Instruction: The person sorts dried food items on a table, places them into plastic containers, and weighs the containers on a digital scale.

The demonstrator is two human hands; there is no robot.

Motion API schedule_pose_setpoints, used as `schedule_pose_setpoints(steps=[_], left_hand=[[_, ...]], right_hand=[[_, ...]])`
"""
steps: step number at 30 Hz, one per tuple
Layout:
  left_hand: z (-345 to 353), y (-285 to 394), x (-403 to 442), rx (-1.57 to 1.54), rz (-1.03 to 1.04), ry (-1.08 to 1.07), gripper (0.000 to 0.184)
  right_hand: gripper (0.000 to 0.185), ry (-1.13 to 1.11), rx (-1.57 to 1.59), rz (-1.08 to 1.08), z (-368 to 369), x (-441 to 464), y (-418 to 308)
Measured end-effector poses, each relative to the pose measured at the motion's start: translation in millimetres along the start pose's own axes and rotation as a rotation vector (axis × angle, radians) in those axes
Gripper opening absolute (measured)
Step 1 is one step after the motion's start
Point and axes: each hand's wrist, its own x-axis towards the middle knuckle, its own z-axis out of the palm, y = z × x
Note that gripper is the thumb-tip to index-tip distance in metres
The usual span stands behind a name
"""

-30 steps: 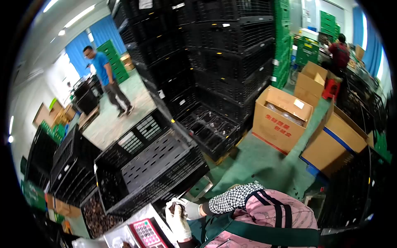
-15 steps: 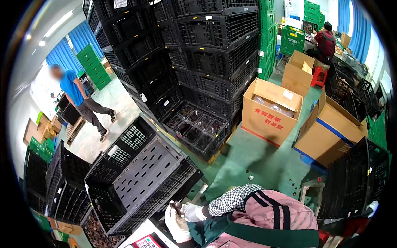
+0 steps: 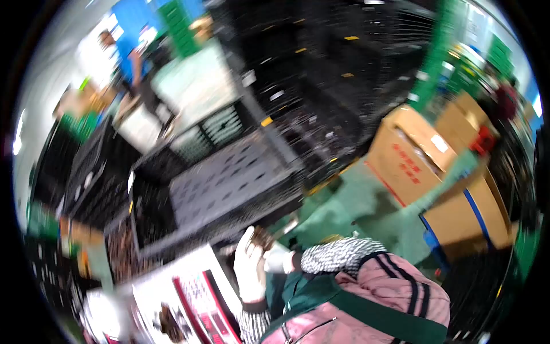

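Note:
Both hands wear white gloves and meet at the lower middle. My left hand (image 3: 249,265) is closed on a dark brown clump (image 3: 262,237), which shows past its fingertips. From the right, in a checkered sleeve, my right hand (image 3: 278,260) presses against the same clump; its fingertips are partly hidden and blurred. Below left of the hands lies a red-and-white panel with keys (image 3: 201,309) on a white surface (image 3: 197,262). More brown pieces (image 3: 170,324) lie left of the panel.
An open black crate (image 3: 229,172) tilts beyond my hands, with brown pieces (image 3: 123,252) in a container left of it. Black crates (image 3: 326,69) stand stacked behind. Cardboard boxes (image 3: 401,163) are on the right. A person in blue (image 3: 134,63) is at upper left, another person (image 3: 505,100) at far right.
The view has swung and blurred, so the crates and boxes sit further right. More of the white surface and the panel shows. Both hands remain together at the brown clump.

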Motion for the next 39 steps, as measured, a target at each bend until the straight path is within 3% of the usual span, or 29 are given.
schedule_pose_setpoints(steps=[2, 4, 6, 10, 12, 16, 17, 19, 20, 21, 23, 26, 28, 33, 37, 39], left_hand=[[-10, 0, -5, 0.036, -0.022, 0.052, 0.063], [-13, 1, -12, -0.029, -0.017, 0.081, 0.064], [-8, 5, -19, -0.130, 0.018, 0.097, 0.065], [-23, 5, -31, -0.231, 0.047, 0.115, 0.061], [-27, 10, -42, -0.260, 0.065, 0.142, 0.056], [-45, 13, -71, -0.291, 0.180, 0.195, 0.051], [-47, 17, -80, -0.289, 0.200, 0.220, 0.051], [-49, 27, -101, -0.267, 0.266, 0.302, 0.052], [-56, 24, -111, -0.242, 0.282, 0.316, 0.052], [-65, 21, -123, -0.215, 0.301, 0.340, 0.053], [-71, 22, -154, -0.246, 0.302, 0.356, 0.050], [-65, 30, -203, -0.384, 0.326, 0.427, 0.047], [-72, 17, -243, -0.283, 0.357, 0.521, 0.044], [-31, -12, -340, -0.179, 0.369, 1.001, 0.040], [25, -84, -384, -0.248, 0.267, 1.394, 0.039], [55, -120, -397, -0.232, 0.037, 1.633, 0.042]], right_hand=[[0.044, -0.259, 0.079, 0.013, -12, -2, -3], [0.046, -0.338, 0.195, 0.067, 2, -2, 0], [0.046, -0.413, 0.585, 0.294, 37, -11, 6], [0.036, -0.166, 1.011, 0.234, 113, -24, 28], [0.030, -0.135, 0.881, 0.255, 140, -21, 35], [0.024, -0.003, 1.202, 0.395, 46, 1, -8], [0.024, 0.071, 1.448, 0.443, 25, 3, -21], [0.026, 0.061, 0.613, 0.091, -52, 30, -61], [0.030, 0.020, 1.078, 0.374, -68, 34, -86], [0.034, -0.005, 1.103, 0.401, -71, 34, -93], [0.040, -0.054, 1.082, 0.163, -83, 39, -117], [0.049, -0.177, 1.094, 0.028, -89, 52, -164], [0.051, -0.271, 1.122, -0.180, -67, 53, -181], [0.044, -0.703, 1.203, -0.569, -46, 63, -238], [0.027, -1.171, 1.236, -0.445, -23, 46, -256], [0.022, -1.290, 1.139, -0.476, -17, 39, -260]])
